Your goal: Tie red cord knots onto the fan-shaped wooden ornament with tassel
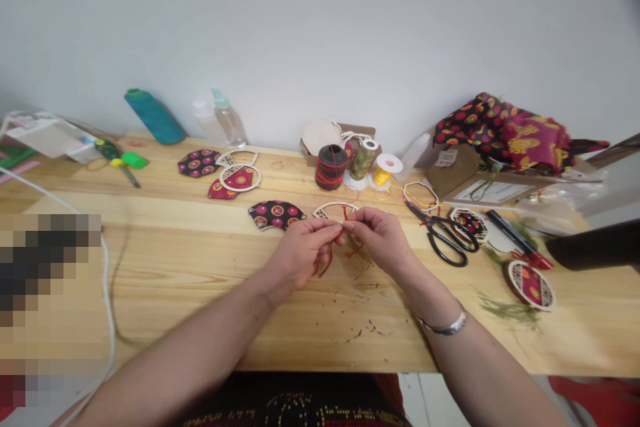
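Pinching red cord (327,267) just below the centre of the frame, with left hand (300,247) and right hand (379,235) close together, beside the pale openwork piece (321,212). Probably handling as light and limp (too small for telling any knot), so needing fingertip holds near the crossing.

Both forearms (200,327) (450,333) reach up from the lower corners, angled inward — hands meet near frame center. Left hand (305,247) and right hand (375,233) close together, thumbs and index fingers pinched, tips nearly meeting, other fingers curled. Wrists raised slightly — palms turned inward, backs partly visible.
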Motion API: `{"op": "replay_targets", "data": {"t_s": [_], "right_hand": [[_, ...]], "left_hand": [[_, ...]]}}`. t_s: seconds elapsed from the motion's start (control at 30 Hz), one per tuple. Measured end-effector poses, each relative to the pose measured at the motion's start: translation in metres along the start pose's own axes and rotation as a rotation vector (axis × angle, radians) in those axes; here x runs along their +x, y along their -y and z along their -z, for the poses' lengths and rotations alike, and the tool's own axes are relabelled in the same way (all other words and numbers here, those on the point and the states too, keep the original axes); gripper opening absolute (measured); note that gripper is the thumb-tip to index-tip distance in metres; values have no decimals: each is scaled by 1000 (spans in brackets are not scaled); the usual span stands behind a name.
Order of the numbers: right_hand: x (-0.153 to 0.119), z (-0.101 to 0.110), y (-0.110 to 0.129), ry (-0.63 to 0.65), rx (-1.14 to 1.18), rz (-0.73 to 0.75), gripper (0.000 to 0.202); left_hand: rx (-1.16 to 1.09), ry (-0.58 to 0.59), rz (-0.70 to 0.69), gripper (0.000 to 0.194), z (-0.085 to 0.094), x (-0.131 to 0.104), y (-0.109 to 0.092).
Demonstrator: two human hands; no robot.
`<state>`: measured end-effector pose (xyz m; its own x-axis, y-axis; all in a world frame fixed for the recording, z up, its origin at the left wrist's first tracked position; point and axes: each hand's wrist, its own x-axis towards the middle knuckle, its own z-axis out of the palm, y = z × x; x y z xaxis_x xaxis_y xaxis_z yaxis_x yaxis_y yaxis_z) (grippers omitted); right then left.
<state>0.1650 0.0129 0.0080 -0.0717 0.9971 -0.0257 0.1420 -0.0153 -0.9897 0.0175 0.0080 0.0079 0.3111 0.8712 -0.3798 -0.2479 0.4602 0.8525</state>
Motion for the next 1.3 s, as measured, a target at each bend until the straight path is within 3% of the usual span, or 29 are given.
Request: {"op": "replay_targets", "data": {"t_s": [0.13, 0.3, 0.43, 0.63, 0.83, 1.0, 1.07, 1.2, 1.27, 1.3], "right_hand": [[1, 2, -4, -34, -103, 28, 16], [2, 6, -7, -103, -212, 66, 15], [2, 6, -7, -133, -237, 75, 15], [2, 4, -4, -71, 31, -63, 22], [-1, 1, 4, 10, 344, -192, 31], [-2, 1, 3, 48, 423, -206, 35], [-1, 1, 2, 34, 406, -200, 35], [-1, 1, 2, 12, 328, -184, 33], [-2, 0, 3, 16, 290, -169, 31], [-2, -1, 4, 19, 274, -158, 30]], "left_hand": [[-38, -47, -38, 16, 1, 2, 0], [122, -194, -110, 15, 1, 3, 0], [231, -143, -185, 13, 1, 1, 0], [303, 23, -94, 16, 3, 0, 8], [472, -8, -265, 12, 2, 0, 7], [577, -6, -311, 12, 0, -1, 5], [649, -76, -378, 11, 0, -2, 4], [635, -343, -588, 9, 3, -5, 1], [513, -319, -621, 8, 3, -6, 2], [440, -234, -586, 13, 3, -6, 2]]}}
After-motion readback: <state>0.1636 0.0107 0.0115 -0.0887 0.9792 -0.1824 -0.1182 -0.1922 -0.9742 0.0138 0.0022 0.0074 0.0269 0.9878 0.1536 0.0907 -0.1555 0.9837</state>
